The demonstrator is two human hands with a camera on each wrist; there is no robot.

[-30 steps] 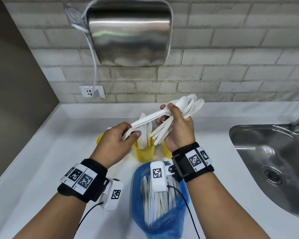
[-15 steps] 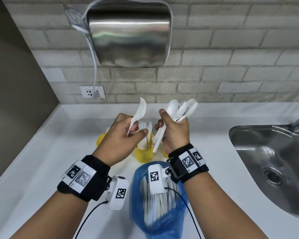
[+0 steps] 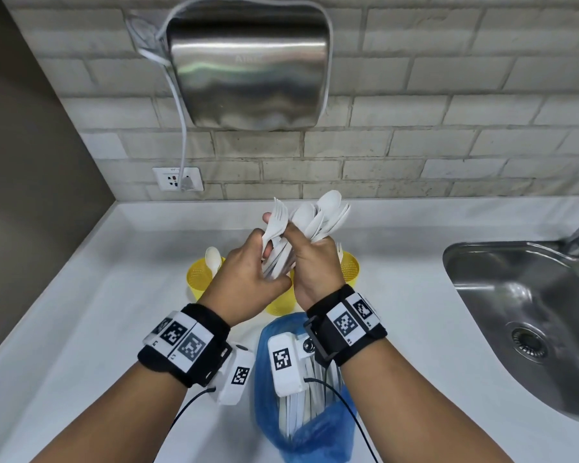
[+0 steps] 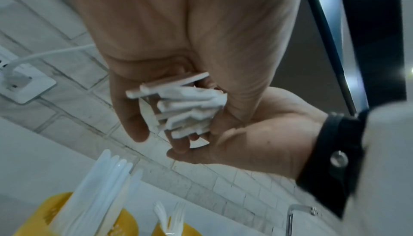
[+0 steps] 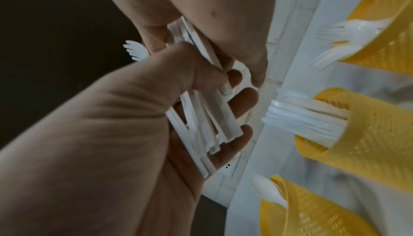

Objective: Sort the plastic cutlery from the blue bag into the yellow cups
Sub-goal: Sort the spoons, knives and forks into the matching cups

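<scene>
Back together since half a second ago: left hand (image 3: 248,279) now pressed against right hand (image 3: 318,265), no longer apart with a single spoon raised. Spoon (image 3: 212,259) now standing in left cup (image 3: 199,279). Right hand clenched round bundle (image 3: 315,225) of white cutlery, spoon bowls fanned up and to the right above the knuckles, handle ends poking out below the palm (clear in right wrist view (image 5: 201,128)). Left fingers curled onto the same bundle from the left, pinching a fork (image 3: 276,217) at its upper edge, tines up; handle ends also seen under left palm (image 4: 185,105). Both hands held above middle cup (image 3: 278,304), mostly hidden behind them. Right cup (image 3: 350,269) just right of right hand, fork tines showing at rim. Middle cup packed with knives (image 5: 301,116). Bag (image 3: 315,439) on counter (image 3: 81,329) below the wrists, open, more white handles inside. Sink (image 3: 515,295) well to the right.
</scene>
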